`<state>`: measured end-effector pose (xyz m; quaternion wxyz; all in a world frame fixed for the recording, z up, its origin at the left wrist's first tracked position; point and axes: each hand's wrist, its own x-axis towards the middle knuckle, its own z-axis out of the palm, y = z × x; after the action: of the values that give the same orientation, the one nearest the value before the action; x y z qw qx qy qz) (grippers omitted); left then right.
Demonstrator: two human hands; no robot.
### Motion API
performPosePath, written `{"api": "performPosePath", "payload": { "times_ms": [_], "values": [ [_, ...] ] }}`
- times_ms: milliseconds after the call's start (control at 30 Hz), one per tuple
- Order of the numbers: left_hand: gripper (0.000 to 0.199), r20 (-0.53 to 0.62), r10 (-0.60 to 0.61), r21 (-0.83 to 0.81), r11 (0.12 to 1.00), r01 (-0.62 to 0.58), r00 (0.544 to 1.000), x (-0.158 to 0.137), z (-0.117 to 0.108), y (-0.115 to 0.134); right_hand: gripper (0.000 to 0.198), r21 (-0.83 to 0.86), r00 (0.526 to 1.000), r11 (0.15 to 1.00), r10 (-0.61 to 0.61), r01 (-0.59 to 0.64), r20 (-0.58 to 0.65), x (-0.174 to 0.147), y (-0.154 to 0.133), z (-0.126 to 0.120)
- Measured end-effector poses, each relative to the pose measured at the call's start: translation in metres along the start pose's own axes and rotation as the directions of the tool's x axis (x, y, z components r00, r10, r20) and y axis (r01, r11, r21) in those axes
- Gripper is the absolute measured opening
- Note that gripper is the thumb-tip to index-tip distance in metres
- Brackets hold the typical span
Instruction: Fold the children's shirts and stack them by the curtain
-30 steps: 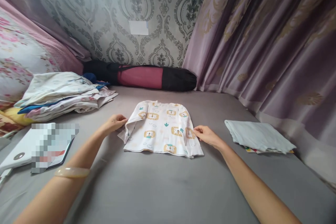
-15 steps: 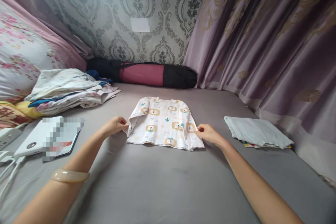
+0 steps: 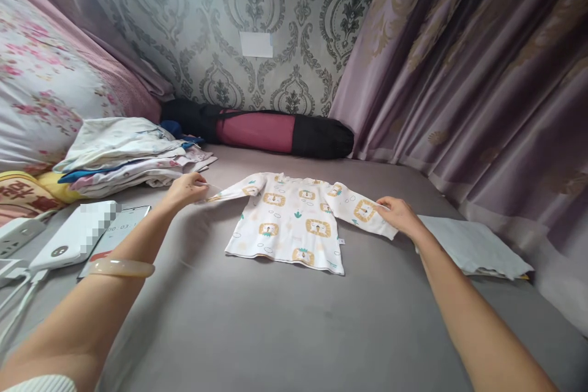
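2 sleeves (image 3: 365, 211), no longer lying along the shirt (image 3: 287, 226), are stretching outward, baring its sides, as left hand (image 3: 187, 188) and right hand (image 3: 400, 215) are pinching them between fingers (image 3: 383, 203).

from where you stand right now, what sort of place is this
Most likely a bedroom in a home, though only one corner shows: a wide grey sheet lies under the small printed shirt, flowered bedding is heaped on the left, and long purple curtains hang on the right.
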<state>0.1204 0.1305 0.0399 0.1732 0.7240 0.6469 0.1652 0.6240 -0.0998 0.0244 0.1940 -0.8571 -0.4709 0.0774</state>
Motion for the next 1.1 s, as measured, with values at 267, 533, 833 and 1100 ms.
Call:
{"api": "performPosePath", "payload": {
  "times_ms": [267, 533, 833, 1100],
  "values": [
    [0.039, -0.145, -0.037, 0.14, 0.988, 0.058, 0.989, 0.032, -0.011, -0.008, 0.029, -0.251, 0.996, 0.964, 0.075, -0.084, -0.046, 0.019, 0.005, -0.017],
    [0.042, -0.216, -0.079, 0.26, 0.956, 0.136, 0.973, 0.052, 0.002, -0.015, 0.035, -0.432, 0.986, 0.889, 0.165, -0.152, -0.006, 0.033, 0.017, -0.003],
    [0.046, -0.256, 0.049, 0.336, 0.941, 0.041, 0.966, 0.053, 0.025, 0.0, 0.036, -0.559, 0.991, 0.824, 0.03, -0.097, -0.128, 0.037, 0.018, 0.028],
    [0.029, -0.043, 0.552, 0.119, 0.83, -0.545, 0.832, 0.033, 0.096, 0.079, 0.035, -0.36, 0.985, 0.93, -0.131, 0.081, -0.114, 0.042, -0.048, 0.044]
  ]
}}
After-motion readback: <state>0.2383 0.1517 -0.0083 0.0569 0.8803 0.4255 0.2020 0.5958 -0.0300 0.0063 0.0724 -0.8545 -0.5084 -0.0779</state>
